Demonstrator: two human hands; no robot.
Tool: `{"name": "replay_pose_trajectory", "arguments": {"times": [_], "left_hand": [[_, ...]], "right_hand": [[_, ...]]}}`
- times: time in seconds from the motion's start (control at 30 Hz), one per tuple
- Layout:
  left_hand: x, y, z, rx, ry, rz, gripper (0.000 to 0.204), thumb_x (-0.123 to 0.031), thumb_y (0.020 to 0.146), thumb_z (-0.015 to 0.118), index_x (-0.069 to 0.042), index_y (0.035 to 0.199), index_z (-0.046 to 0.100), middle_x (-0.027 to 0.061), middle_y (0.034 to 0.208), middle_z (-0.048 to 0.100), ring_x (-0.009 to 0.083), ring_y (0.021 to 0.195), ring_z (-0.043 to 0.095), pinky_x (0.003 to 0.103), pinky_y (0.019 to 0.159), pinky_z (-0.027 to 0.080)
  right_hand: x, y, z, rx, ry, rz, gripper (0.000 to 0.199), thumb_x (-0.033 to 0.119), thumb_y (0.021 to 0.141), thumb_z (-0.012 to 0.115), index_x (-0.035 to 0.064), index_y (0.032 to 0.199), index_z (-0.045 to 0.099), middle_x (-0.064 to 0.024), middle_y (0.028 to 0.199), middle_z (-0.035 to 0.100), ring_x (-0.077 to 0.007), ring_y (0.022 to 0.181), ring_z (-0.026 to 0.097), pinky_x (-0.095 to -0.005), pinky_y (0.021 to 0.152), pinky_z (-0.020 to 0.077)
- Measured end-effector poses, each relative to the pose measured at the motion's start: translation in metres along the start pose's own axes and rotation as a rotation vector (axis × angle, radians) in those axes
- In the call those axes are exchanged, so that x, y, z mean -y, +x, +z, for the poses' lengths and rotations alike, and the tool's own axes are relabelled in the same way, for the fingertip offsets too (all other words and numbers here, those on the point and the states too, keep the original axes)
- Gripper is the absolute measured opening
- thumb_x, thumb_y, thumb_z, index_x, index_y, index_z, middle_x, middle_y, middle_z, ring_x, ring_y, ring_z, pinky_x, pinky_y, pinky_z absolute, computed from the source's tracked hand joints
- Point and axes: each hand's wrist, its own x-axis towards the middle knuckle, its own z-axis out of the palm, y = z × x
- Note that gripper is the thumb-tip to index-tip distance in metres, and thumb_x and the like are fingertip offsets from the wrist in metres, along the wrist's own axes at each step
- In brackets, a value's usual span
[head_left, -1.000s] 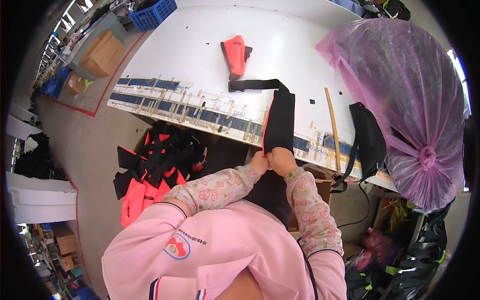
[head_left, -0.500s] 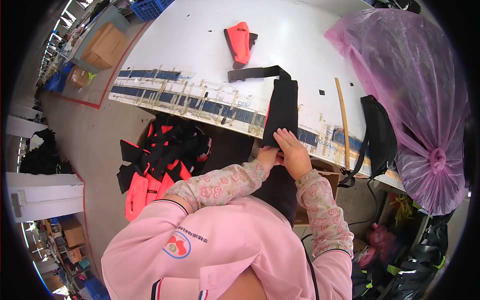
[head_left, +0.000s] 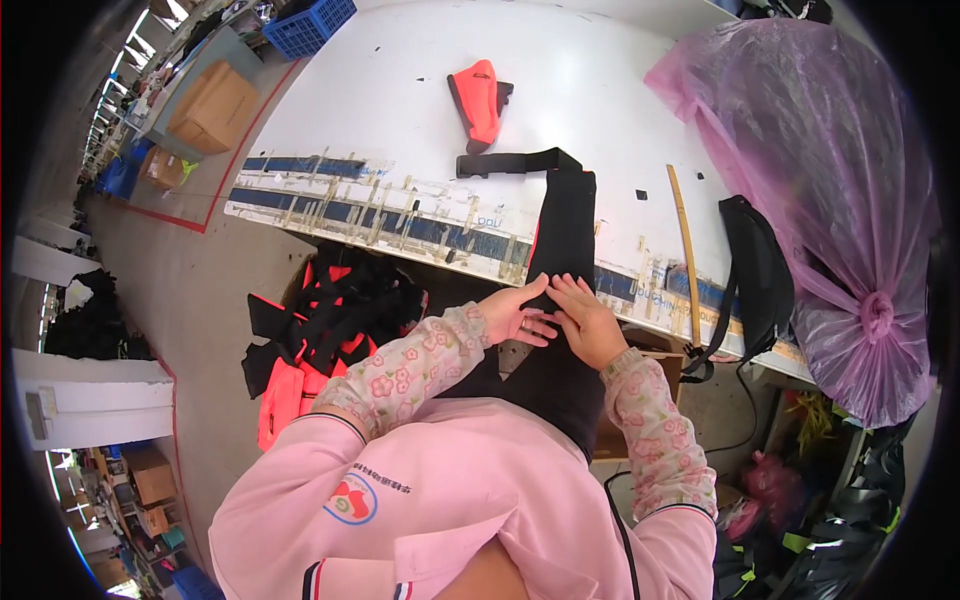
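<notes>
A long black fabric piece [head_left: 565,235] with a black strap [head_left: 505,162] at its far end hangs from the white table [head_left: 400,100] over the edge down to my lap. My left hand [head_left: 515,318] and my right hand [head_left: 583,318] press together on it just below the table edge, fingers pinching the cloth. An orange and black folded piece [head_left: 478,98] lies further back on the table.
A box of orange and black pieces [head_left: 320,330] stands on the floor to my left. A wooden stick [head_left: 686,250] and a black bag [head_left: 755,275] lie at the right, beside a big pink plastic sack [head_left: 810,170]. Cardboard boxes [head_left: 212,105] and a blue crate [head_left: 308,25] stand far left.
The black fabric has slid toward me, more of it hanging off the table. My hands stay together on it near the edge, the right hand now flatter on the cloth.
</notes>
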Motion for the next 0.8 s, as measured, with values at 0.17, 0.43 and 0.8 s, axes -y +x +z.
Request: {"name": "replay_pose_trajectory", "arguments": {"times": [0.17, 0.43, 0.8], "left_hand": [[0.014, 0.017, -0.004, -0.146, 0.156, 0.066, 0.039, -0.039, 0.089, 0.055, -0.004, 0.105, 0.054, 0.0114, 0.087, 0.063, 0.0179, 0.064, 0.062, 0.036, 0.068, 0.055], [0.034, 0.034, -0.012, -0.26, 0.337, 0.108, 0.028, -0.023, 0.091, 0.054, 0.002, 0.105, 0.052, 0.0198, 0.077, 0.064, 0.017, 0.048, 0.057, 0.032, 0.058, 0.055], [0.043, 0.042, -0.02, -0.283, 0.423, 0.197, 0.028, -0.023, 0.089, 0.057, 0.0, 0.103, 0.053, 0.0144, 0.073, 0.066, 0.0138, 0.037, 0.05, 0.026, 0.037, 0.041]], "right_hand": [[-0.009, 0.008, -0.011, 0.128, 0.336, 0.232, 0.038, 0.009, 0.086, 0.053, 0.0009, 0.123, 0.05, -0.0167, 0.13, 0.049, -0.0335, 0.126, 0.039, -0.0418, 0.108, 0.0263], [-0.015, 0.05, 0.015, 0.067, -0.504, 0.081, 0.077, 0.042, 0.086, 0.052, -0.0023, 0.14, 0.019, -0.0203, 0.145, 0.023, -0.0328, 0.136, 0.02, -0.0427, 0.11, 0.0181], [-0.088, 0.156, 0.015, -0.002, -0.499, 0.399, 0.08, 0.053, 0.088, 0.041, 0.0002, 0.142, 0.015, -0.0161, 0.148, 0.018, -0.029, 0.138, 0.013, -0.0462, 0.111, 0.0107]]}}
